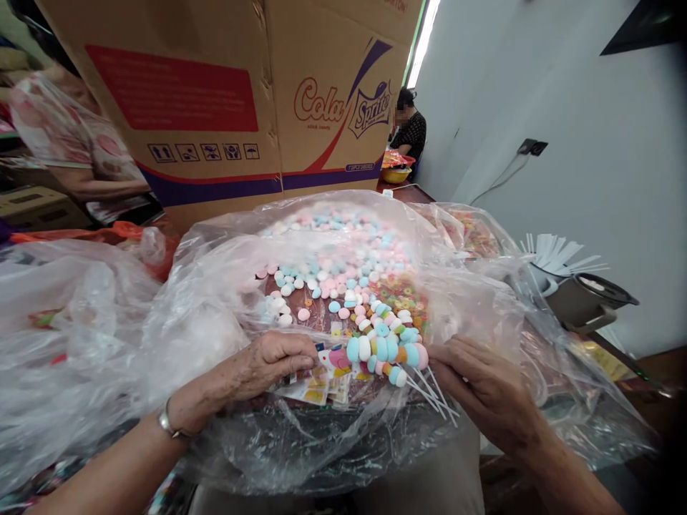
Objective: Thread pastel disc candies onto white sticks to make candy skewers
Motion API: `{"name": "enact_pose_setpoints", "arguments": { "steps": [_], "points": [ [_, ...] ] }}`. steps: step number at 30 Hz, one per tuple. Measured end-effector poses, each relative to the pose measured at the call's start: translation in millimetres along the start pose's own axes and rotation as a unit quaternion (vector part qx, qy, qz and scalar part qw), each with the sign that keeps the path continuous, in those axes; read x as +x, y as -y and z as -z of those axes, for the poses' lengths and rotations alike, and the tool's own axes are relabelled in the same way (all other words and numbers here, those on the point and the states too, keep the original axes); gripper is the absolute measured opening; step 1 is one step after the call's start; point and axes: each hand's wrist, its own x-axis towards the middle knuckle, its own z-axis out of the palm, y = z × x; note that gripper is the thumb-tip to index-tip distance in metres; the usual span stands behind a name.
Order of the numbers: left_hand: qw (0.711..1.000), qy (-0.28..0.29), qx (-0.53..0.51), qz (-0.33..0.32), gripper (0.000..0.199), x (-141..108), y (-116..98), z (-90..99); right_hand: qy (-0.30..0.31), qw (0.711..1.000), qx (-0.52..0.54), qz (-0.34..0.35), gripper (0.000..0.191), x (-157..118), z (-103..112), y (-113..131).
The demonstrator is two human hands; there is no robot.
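In front of me, a candy skewer (383, 349) of pastel blue, white, pink and orange pieces lies level between my hands. My left hand (268, 363) is closed, its thumb and fingers pinching a printed card (333, 359) with pink and yellow artwork at the skewer's left end. My right hand (477, 379) is closed on the skewer's right end; the fingertips partly hide what they grip. More candy skewers (394, 323) are bunched just behind, and white sticks (429, 397) poke out below. Several printed cards (310, 390) lie under my left fingers.
Loose pastel candies (343, 250) and coloured ring candies (411, 304) lie on clear plastic sheeting (204, 300). Behind stands a large cardboard box (215, 93). White strips (558, 254) stand beside a dark pot (585, 304) at right. Two people sit farther back.
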Motion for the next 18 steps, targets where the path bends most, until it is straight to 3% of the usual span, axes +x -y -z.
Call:
{"name": "enact_pose_setpoints", "arguments": {
  "steps": [10,18],
  "points": [
    [0.999,0.023,0.017,0.038,0.032,2,2,4.9,0.035,0.994,-0.063,0.077,0.016,-4,-4,-9],
    [1.0,0.003,0.01,0.0,0.03,1,10,2.0,0.044,0.993,-0.075,0.084,0.017,-2,-7,-9]
  ]
}}
